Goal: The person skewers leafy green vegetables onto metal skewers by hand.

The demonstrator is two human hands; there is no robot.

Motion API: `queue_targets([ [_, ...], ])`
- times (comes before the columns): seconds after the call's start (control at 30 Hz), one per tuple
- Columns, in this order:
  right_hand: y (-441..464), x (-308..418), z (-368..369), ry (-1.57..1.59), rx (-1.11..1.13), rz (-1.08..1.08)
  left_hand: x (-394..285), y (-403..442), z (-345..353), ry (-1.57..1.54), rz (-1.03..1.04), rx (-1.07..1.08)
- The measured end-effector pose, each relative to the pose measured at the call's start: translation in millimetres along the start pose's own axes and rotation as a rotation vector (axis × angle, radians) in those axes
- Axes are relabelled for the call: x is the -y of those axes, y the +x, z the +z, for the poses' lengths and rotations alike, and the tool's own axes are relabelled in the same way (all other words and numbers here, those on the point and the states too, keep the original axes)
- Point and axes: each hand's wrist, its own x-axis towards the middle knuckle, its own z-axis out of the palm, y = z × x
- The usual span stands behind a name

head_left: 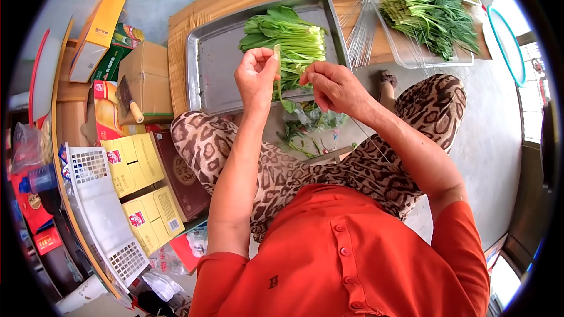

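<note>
Because the left hand (257,76) pinches a stalk (277,54) at twelve o'clock, overbending could snap it; the right hand's (336,87) hold is unclear.

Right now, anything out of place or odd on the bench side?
The knife looks oddly placed, loose at the cardboard box rather than by the tray. Leafy scraps lie scattered near the plastic bag, probably trimmings. No obvious damage.

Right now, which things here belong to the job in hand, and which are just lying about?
In the job, it seems: left hand, the stem it pinches, leafy greens, metal tray, probably the skewers.

Just lying about: knife, cardboard box, yellow boxes, white basket.
</note>
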Motion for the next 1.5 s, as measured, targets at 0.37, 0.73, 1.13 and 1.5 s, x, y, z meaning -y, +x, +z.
queue_targets([
  [0.37, 1.1, -1.4, 0.8, -0.041, -0.012, -0.004, -1.6, -1.5, 2.4, 0.008, -0.005, 0.016],
  [0.73, 7.8, -5.0, -2.1, 0.148, -0.027, 0.037, 2.3, -13.0, 17.4, 0.112, 0.166, 0.144],
  [1.13, -18.2, 20.3, -67.9, 0.275, -0.208, -0.137, 12.5, 62.4, 9.5, 0.472, 0.284, 0.224],
  [1.5, -26.6, 10.8, -99.0, 0.279, -0.278, -0.174, 60.5, 98.0, 55.4, 1.259, 0.626, 0.368],
])
